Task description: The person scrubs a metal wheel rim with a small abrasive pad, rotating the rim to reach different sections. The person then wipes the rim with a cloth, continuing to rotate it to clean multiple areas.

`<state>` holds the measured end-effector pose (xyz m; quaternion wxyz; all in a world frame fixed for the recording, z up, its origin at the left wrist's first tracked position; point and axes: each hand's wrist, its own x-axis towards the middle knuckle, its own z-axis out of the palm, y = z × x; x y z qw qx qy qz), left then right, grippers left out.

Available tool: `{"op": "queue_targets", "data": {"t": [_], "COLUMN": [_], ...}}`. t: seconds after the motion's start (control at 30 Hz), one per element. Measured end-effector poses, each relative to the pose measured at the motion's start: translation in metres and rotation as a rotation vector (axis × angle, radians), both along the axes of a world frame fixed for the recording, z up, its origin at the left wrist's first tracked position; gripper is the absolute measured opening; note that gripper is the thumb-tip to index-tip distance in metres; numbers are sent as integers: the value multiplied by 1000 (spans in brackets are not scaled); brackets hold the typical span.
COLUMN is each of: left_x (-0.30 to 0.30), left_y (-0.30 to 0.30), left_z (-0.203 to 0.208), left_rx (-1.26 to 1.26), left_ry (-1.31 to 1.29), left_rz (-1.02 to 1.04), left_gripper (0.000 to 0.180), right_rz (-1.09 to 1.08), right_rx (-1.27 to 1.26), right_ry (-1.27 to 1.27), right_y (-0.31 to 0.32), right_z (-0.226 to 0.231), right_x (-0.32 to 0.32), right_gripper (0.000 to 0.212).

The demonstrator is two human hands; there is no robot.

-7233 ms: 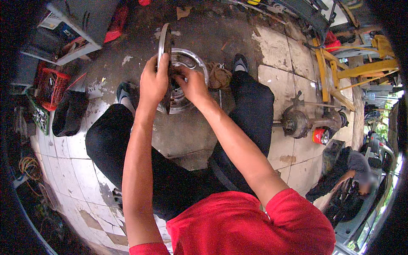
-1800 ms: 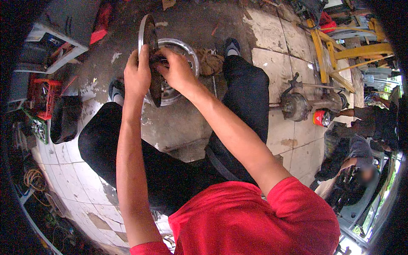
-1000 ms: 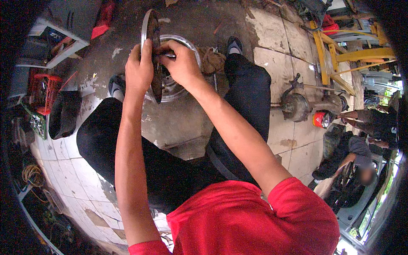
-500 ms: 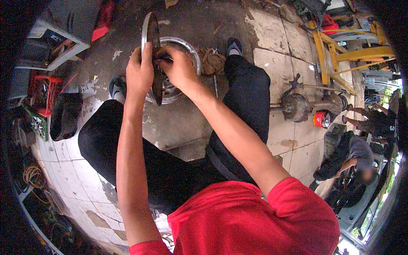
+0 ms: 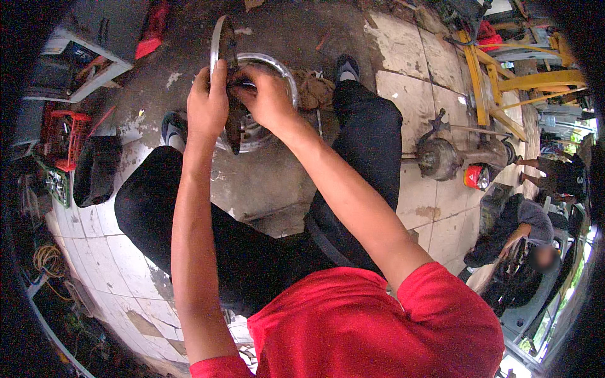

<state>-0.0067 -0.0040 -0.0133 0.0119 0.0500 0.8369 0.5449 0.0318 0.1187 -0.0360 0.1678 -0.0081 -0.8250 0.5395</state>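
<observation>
My left hand (image 5: 207, 107) grips a round metal disc (image 5: 217, 44) by its near left side, with the thumb along the bright edge. The disc stands upright on edge, and its dark face turns toward the right. At that face my right hand (image 5: 268, 101) has its fingers bent and drawn together; whatever they pinch is hidden. Behind and below the hands a silver wheel rim (image 5: 287, 72) lies flat on the dark floor, partly covered by the disc and my right hand. A crumpled brown cloth (image 5: 315, 89) lies against the rim's right side.
To the right, a rusty axle with a drum (image 5: 436, 159) lies on the tiles beside a red can (image 5: 476, 177). A yellow frame (image 5: 476, 82) stands beyond. Left are a red crate (image 5: 74, 138) and a black object (image 5: 97, 173). A person (image 5: 535, 227) is at far right.
My right hand's fingers have shifted slightly at the disc's face, and the disc has hardly moved. The person at far right has bent and moved an arm.
</observation>
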Motion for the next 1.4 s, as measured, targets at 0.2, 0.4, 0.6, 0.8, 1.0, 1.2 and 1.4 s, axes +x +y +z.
{"op": "queue_targets", "data": {"t": [0.2,0.4,0.6,0.8,1.0,1.2,1.4], "left_x": [-4,-4,-1,-3,-3,-4,0], "left_y": [-5,-4,-1,-4,-2,-4,-5], "left_z": [-5,-4,-1,-5,1,-3,2], "left_rx": [-9,-3,-11,-40,-9,-50,6], "left_ry": [12,23,-10,10,-59,-59,-21], "left_rz": [-2,4,10,45,-2,29,6], "left_gripper": [54,53,53,55,60,65,63], "right_rz": [19,-10,-16,-13,-14,-4,-23], "right_rx": [4,84,50,12,79,100,39], "right_ry": [11,-13,17,9,-1,35,-14], "right_y": [-2,-4,0,-4,-3,-3,-6], "right_z": [12,8,3,10,6,8,13], "right_x": [-1,-2,-2,-1,-1,1,3], "right_gripper": [22,21,21,21,24,21,22]}}
